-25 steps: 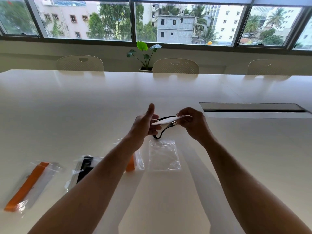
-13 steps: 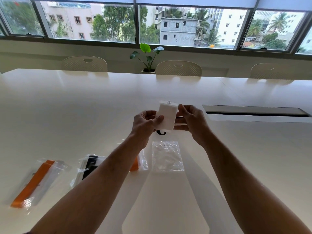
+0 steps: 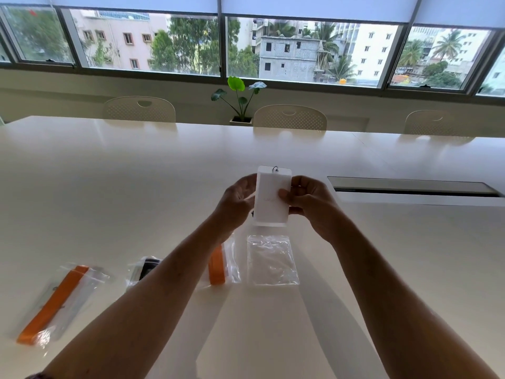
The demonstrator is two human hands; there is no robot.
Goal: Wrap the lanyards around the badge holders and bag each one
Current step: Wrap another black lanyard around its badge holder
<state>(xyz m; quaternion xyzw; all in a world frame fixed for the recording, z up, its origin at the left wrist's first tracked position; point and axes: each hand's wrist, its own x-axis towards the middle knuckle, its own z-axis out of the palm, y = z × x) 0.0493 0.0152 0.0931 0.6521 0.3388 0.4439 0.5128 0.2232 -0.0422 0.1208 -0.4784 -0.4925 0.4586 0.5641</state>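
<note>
Badge holder held upright above the table, both hands on it.

Right hand (image 3: 308, 199) pinches the white badge holder (image 3: 270, 198), thumb on its face; left hand (image 3: 237, 199) curls round its left edge. Empty clear bag (image 3: 272, 259) lies flat on the table (image 3: 109, 187), just below.

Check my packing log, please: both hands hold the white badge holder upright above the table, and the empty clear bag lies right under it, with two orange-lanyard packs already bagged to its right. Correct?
Not quite. The head view shows the bagged orange packs lying to the left of the empty clear bag, not its right. The rest holds: the left hand and right hand hold the white badge holder upright above the table.
</note>
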